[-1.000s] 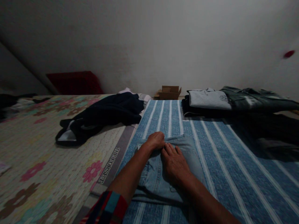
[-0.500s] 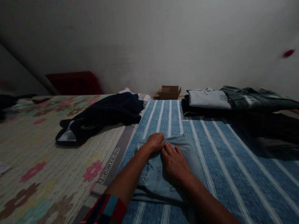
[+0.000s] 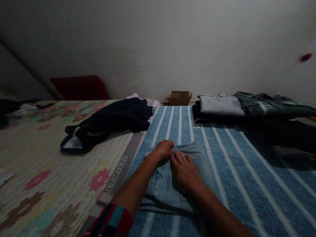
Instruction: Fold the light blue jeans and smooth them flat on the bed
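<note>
A folded pair of light blue jeans [image 3: 202, 163] lies on a blue striped cloth [image 3: 234, 164]. My left hand [image 3: 163, 149] rests curled on the far edge of the jeans, its fingers bent over the fold. Flat beside it lies my right hand [image 3: 184, 169], fingers spread and pressing on the denim. The two hands touch near the top of the jeans. A striped sleeve covers my left upper arm at the bottom of the view.
A dark crumpled garment [image 3: 111, 123] lies on the floral mat [image 3: 49, 171] to the left. Folded clothes, a grey shirt [image 3: 219, 105] and dark items [image 3: 271, 107], are stacked at the back right. A small cardboard box [image 3: 179, 97] stands by the wall, with a red cushion [image 3: 79, 87] at far left.
Both hands stay pressed on the jeans in nearly the same spot. The view has shifted very slightly.
</note>
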Action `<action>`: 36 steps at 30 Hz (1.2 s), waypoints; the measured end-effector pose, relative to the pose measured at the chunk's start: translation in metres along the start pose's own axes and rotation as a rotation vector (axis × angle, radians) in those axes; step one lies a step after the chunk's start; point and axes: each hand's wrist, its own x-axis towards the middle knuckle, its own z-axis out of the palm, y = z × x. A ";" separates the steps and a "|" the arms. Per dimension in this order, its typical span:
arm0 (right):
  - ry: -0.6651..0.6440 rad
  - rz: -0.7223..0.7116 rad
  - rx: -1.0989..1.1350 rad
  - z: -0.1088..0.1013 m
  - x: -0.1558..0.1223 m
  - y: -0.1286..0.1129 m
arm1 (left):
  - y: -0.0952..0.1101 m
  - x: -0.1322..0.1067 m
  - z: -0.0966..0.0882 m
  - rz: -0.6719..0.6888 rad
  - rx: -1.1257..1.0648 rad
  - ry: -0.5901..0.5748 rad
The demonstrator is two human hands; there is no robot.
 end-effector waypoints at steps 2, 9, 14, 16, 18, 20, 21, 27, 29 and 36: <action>0.003 0.000 0.002 0.000 0.000 0.000 | -0.001 -0.001 -0.003 -0.020 0.001 -0.004; -0.012 -0.001 -0.011 -0.001 -0.001 0.000 | -0.008 -0.006 -0.008 -0.088 -0.010 -0.019; -0.006 -0.001 -0.022 -0.001 -0.001 0.000 | -0.008 -0.007 -0.006 -0.122 -0.027 0.007; 0.002 -0.007 -0.015 -0.001 -0.001 -0.001 | -0.007 -0.007 -0.005 -0.117 -0.027 0.019; 0.008 -0.009 -0.011 -0.001 -0.001 -0.001 | -0.008 -0.007 -0.003 -0.104 -0.027 0.027; 0.010 -0.008 -0.006 -0.001 -0.002 -0.001 | -0.009 -0.008 -0.001 -0.090 -0.027 0.036; 0.010 -0.007 -0.004 -0.001 -0.002 -0.001 | -0.010 -0.008 0.000 -0.084 -0.027 0.041; -0.032 0.007 0.008 -0.002 -0.001 0.000 | -0.013 -0.009 0.003 -0.059 -0.025 0.063; -0.042 0.008 0.007 -0.002 -0.001 0.000 | -0.013 -0.009 0.003 -0.053 -0.021 0.065; -0.026 0.000 0.000 -0.001 -0.002 0.000 | -0.008 -0.012 0.003 -0.051 0.000 0.072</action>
